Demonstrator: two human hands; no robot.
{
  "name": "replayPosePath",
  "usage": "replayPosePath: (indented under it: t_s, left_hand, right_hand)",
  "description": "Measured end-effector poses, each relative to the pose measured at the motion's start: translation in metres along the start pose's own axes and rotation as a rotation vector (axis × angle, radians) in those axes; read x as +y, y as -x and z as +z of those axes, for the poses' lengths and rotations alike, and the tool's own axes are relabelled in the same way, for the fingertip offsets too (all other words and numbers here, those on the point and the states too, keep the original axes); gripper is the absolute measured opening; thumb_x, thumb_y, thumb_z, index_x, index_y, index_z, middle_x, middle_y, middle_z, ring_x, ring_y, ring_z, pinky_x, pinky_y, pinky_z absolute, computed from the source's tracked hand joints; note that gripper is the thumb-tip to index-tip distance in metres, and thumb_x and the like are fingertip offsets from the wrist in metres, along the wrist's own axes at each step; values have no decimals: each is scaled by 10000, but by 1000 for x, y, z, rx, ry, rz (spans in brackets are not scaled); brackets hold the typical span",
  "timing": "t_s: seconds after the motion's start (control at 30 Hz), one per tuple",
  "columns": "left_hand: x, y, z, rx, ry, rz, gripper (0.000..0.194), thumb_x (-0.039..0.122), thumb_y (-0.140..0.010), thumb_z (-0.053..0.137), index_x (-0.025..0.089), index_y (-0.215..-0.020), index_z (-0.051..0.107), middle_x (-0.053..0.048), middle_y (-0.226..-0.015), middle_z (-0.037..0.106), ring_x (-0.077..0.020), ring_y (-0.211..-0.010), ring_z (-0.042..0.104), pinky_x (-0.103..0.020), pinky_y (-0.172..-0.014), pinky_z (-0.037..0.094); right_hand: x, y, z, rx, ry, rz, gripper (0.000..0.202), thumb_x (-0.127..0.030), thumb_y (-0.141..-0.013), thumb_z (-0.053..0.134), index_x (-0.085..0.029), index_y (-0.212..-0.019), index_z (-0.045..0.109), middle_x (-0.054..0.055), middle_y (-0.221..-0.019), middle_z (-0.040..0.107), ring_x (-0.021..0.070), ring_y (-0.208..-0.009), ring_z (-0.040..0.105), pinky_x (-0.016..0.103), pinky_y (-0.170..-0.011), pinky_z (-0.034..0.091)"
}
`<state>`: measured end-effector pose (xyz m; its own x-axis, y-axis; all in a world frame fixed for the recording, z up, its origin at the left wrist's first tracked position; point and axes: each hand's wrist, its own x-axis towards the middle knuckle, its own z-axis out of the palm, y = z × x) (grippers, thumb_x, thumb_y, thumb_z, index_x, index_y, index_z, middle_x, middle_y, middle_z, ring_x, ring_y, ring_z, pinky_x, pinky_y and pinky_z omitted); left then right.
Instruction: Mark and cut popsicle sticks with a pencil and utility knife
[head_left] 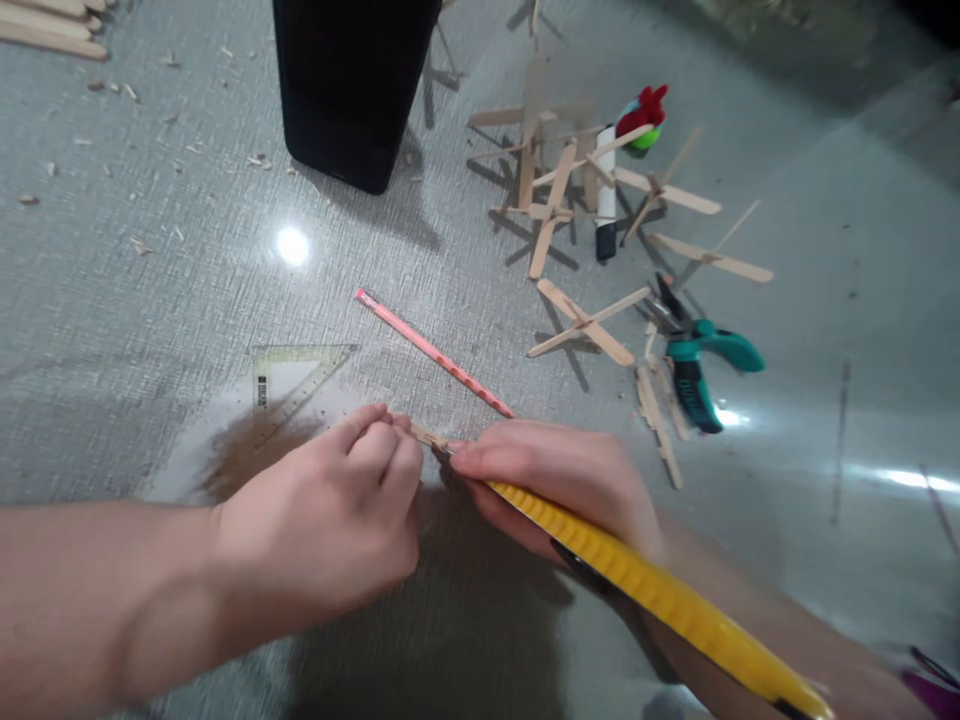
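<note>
My left hand [337, 500] is closed around a wooden craft stick [424, 434], of which only a short end shows past the fingers. My right hand [562, 480] grips a yellow utility knife [637, 575] whose handle slants down to the lower right. The knife's tip meets the stick's end between the two hands; the blade itself is mostly hidden. Just beyond my hands lies a pink pencil [435, 353]. A clear set square [300, 385] rests behind my left hand, partly over a white patch on the table.
Several crossed craft-stick pieces [585, 322] spread across the back right, around a white and black tube [606, 195]. Green-handled pliers [694, 360] lie at the right near split sticks [660, 425]. A black phone-like slab [352, 90] stands at the back. Wood chips litter the grey table [187, 290].
</note>
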<state>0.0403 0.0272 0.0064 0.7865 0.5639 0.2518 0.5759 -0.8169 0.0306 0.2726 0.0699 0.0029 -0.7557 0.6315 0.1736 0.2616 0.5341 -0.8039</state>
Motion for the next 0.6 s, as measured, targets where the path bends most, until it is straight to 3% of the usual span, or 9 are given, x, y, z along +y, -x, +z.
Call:
replayPosePath:
  t_s: [0.23, 0.43, 0.6]
  left_hand:
    - [-2, 1, 1, -15, 19, 1, 233, 94, -875, 521, 75, -939, 745, -182, -1009, 769, -244, -874, 733, -422, -969, 600]
    - [-3, 0, -1, -6, 57, 8, 184, 132, -815, 594, 102, -856, 770, -173, -979, 775, -266, -852, 729, -413, -943, 609]
    - [-3, -1, 0, -15, 46, 5, 173, 148, -805, 611, 117, -842, 777, -166, -983, 778, -272, -864, 730, -402, -931, 613]
  right_hand:
    - [5, 5, 1, 6, -17, -2, 180, -141, -967, 602, -237, -1115, 639, 14, -801, 738, 154, -768, 734, 270, -697, 587]
    - [11, 10, 2, 33, -66, -27, 236, -105, -942, 612, -238, -1136, 629, -3, -784, 730, 147, -728, 725, 272, -718, 604]
    - [2, 12, -8, 209, 21, 35, 208, -133, -917, 659, -266, -1076, 651, 8, -827, 746, 172, -735, 737, 283, -682, 620]
